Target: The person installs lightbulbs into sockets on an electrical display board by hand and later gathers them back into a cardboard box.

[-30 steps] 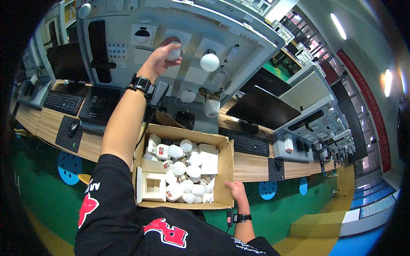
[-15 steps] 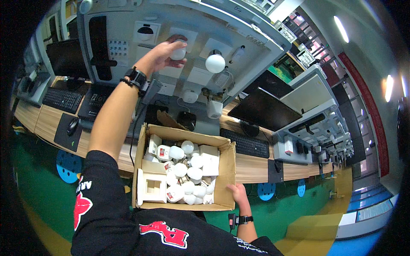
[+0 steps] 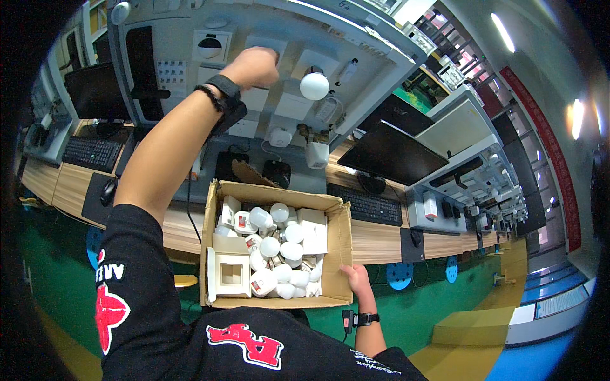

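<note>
My left hand (image 3: 255, 67) is raised to the upright grey panel (image 3: 184, 130), its back toward me and its fingers curled out of sight. It covers the spot where it gripped a round white light bulb; that bulb is now hidden. Just right of it, another white bulb (image 3: 314, 85) sits in a black socket on the panel. Below, my right hand (image 3: 358, 279) grips the right side of an open cardboard box (image 3: 337, 267) by its edge, close to my body. Inside lie several white light bulbs (image 3: 293, 233), white square fittings (image 3: 232, 273) and small white devices.
Behind the box runs a wooden desk (image 3: 375, 244) with a keyboard (image 3: 368, 206) and a monitor (image 3: 394, 159). A white plug-like device (image 3: 318, 154) stands at the panel's base. Blue stools (image 3: 399, 275) stand below the desk. Another keyboard (image 3: 92, 151) lies at left.
My left hand has turned so its back faces me, and the bulb it gripped is now out of sight. The right hand still holds the box; the view has shifted slightly.
</note>
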`<state>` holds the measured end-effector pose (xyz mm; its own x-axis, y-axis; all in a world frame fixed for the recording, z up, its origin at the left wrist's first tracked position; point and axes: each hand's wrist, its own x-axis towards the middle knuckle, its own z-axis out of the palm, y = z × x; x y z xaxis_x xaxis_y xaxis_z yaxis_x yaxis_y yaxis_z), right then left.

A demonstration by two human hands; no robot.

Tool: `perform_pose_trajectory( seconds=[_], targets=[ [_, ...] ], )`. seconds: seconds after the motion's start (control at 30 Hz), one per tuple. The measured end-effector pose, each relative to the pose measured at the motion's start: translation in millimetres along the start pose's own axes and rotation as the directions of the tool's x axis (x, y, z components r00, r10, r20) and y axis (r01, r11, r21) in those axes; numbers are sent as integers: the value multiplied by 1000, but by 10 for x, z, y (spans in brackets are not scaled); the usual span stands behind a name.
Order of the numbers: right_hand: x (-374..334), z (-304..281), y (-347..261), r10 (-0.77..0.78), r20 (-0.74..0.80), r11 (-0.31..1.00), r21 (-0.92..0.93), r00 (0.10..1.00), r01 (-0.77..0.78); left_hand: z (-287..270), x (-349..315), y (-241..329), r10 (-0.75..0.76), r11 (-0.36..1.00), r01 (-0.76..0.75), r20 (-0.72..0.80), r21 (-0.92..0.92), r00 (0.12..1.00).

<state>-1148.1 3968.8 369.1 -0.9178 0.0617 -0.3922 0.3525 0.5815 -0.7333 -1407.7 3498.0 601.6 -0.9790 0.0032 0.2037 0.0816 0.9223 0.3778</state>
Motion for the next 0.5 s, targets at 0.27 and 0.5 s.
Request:
perform_pose_trajectory(
  seconds=[0.27, 0.5],
  targets=[
    [20, -83, 15, -10, -26, 999, 31, 1000, 11, 234, -186, -170, -93, 349, 5, -29, -937, 995],
    [19, -81, -7, -57, -47, 998, -7, 997, 57, 430, -128, -54, -196, -18, -73, -68, -997, 978]
  ],
)
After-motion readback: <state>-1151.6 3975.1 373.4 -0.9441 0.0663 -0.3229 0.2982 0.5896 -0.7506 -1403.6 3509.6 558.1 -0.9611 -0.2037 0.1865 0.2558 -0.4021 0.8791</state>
